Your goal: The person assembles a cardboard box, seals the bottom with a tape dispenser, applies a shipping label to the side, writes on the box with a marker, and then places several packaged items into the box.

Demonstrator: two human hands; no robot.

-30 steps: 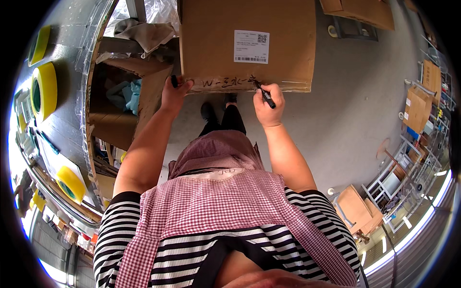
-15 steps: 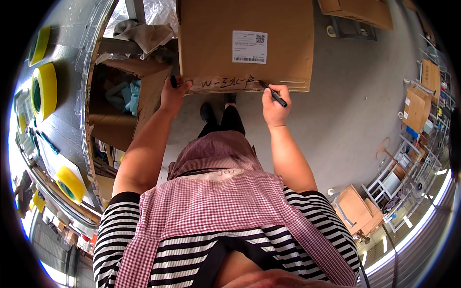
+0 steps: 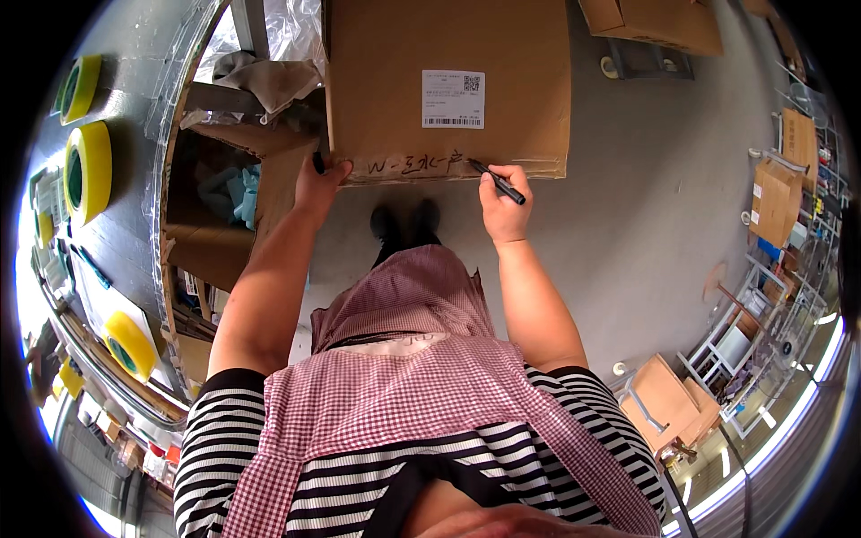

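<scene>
A large brown cardboard box [image 3: 386, 99] stands in front of me. A white label [image 3: 453, 100] is stuck on it, and dark handwriting runs along its near edge beside clear tape. My right hand [image 3: 505, 203] is closed round a black marker pen [image 3: 500, 184], its tip at the right end of the handwriting. At the box's near left corner is my left hand [image 3: 319, 182]. Its fingers are closed on a small black marker cap [image 3: 318, 162], and the thumb rests against the box edge.
On the left, a dark worktable [image 3: 134, 179] bears several yellow tape rolls [image 3: 99, 173]. Below its edge, an open carton [image 3: 202, 242] holds light blue material [image 3: 244, 193]. Another cardboard box [image 3: 668, 22] is at the far right. Trolleys with cartons [image 3: 777, 204] line the right side.
The box and both hands sit slightly further left and lower in the picture. My marker tip stays by the last written mark. Both feet now show side by side.
</scene>
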